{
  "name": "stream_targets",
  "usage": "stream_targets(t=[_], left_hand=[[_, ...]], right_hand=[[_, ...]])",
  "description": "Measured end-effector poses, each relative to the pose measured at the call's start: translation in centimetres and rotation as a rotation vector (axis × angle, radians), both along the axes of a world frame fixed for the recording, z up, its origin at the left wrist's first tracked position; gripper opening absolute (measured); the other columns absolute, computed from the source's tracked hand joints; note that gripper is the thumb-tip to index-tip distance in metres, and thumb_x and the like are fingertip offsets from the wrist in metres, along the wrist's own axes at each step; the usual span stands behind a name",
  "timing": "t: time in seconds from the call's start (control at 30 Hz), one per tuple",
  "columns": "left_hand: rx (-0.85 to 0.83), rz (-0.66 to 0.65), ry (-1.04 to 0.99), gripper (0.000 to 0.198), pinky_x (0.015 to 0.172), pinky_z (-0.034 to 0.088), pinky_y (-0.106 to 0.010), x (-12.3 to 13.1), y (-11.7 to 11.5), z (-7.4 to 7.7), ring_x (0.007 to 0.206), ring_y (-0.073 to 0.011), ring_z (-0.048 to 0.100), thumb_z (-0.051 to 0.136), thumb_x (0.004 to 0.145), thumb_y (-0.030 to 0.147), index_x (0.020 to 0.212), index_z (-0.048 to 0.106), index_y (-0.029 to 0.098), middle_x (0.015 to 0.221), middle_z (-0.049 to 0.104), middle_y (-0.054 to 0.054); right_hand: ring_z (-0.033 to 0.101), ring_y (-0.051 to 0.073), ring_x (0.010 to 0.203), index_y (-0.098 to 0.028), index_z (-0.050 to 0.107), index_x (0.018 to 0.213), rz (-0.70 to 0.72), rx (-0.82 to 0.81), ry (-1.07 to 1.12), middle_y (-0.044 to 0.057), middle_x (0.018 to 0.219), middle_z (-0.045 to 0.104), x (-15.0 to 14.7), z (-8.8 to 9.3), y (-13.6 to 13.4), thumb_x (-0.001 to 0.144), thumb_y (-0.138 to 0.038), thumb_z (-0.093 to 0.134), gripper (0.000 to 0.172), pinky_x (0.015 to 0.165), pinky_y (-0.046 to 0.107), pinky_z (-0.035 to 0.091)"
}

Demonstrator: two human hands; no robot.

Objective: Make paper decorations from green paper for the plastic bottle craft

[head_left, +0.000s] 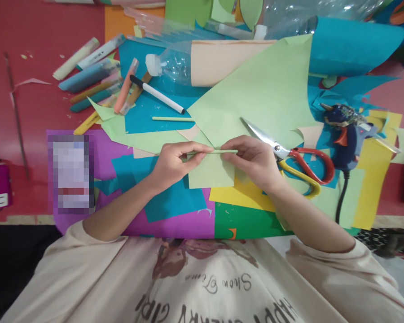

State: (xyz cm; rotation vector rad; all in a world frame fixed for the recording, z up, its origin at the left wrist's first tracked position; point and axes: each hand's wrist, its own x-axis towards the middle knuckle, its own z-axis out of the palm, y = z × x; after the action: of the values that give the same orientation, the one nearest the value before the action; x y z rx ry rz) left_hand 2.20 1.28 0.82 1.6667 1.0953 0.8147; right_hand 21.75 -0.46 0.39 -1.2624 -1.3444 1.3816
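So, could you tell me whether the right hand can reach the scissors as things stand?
Probably yes: the scissors lie uncovered right beside the right hand, though it pinches the rolled green paper.

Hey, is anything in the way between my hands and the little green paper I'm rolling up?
Nothing visible. The left hand and the right hand both pinch the rolled top edge of the small light green paper sheet. The red-and-yellow-handled metal scissors lie close beside the right hand, off the sheet.

Left hand (175,162) and right hand (252,160) pinch a light-green paper piece (211,172) rolled at its far edge; scissors (289,154) lie just right.
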Motion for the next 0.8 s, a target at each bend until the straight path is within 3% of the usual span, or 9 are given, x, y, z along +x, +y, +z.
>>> stream_targets(t=[0.1,0.23,0.37,0.53,0.8], left_hand=[[0.034,-0.017,-0.004,0.016,0.056,0.049,-0.016,0.03,-0.22,-0.09,0.071,-0.0107,0.068,0.06,0.082,0.022,0.088,0.075,0.019,0.086,0.076,-0.002],[0.055,-0.051,-0.016,0.016,0.065,0.052,-0.016,0.09,-0.35,-0.07,0.076,-0.0108,0.069,0.059,0.082,0.02,0.087,0.074,0.02,0.088,0.076,-0.001],[-0.05,-0.082,-0.051,0.014,0.056,0.048,-0.015,-0.04,-0.11,0.02,0.074,-0.0109,0.067,0.061,0.081,0.02,0.085,0.074,0.019,0.085,0.075,-0.002],[-0.192,-0.079,-0.081,0.019,0.048,0.041,-0.017,-0.22,0.31,0.04,0.056,-0.0077,0.056,0.062,0.08,0.03,0.083,0.074,0.016,0.073,0.071,-0.002],[-0.161,-0.034,-0.052,0.018,0.048,0.043,-0.017,-0.05,0.21,0.25,0.064,-0.0105,0.062,0.064,0.078,0.03,0.083,0.075,0.017,0.081,0.074,-0.004]], right_hand=[[0.061,0.013,0.071,-0.019,0.067,0.089,0.035,-0.073,-0.011,0.004,0.084,0.068,-0.13,-0.05,0.01,0.071,-0.039,0.074,0.027,0.053,0.023,0.045],[0.05,0.008,0.057,-0.018,0.07,0.08,0.036,-0.067,-0.086,0.002,0.075,0.066,-0.29,0.02,-0.02,0.075,-0.044,0.069,0.026,0.046,0.022,0.034],[0.044,0.007,0.053,-0.017,0.07,0.074,0.014,-0.045,-0.107,0.001,0.067,0.064,-0.35,0.17,-0.21,0.075,-0.035,0.069,0.018,0.046,0.023,0.031],[0.041,0.006,0.051,-0.017,0.071,0.075,0.014,-0.062,-0.106,0.001,0.066,0.064,-0.41,0.47,-0.54,0.075,-0.031,0.069,0.014,0.044,0.023,0.027],[0.045,0.008,0.054,-0.018,0.071,0.078,-0.002,-0.029,-0.062,0.0,0.067,0.065,-0.39,0.36,-0.48,0.074,-0.028,0.07,0.011,0.046,0.023,0.03]])
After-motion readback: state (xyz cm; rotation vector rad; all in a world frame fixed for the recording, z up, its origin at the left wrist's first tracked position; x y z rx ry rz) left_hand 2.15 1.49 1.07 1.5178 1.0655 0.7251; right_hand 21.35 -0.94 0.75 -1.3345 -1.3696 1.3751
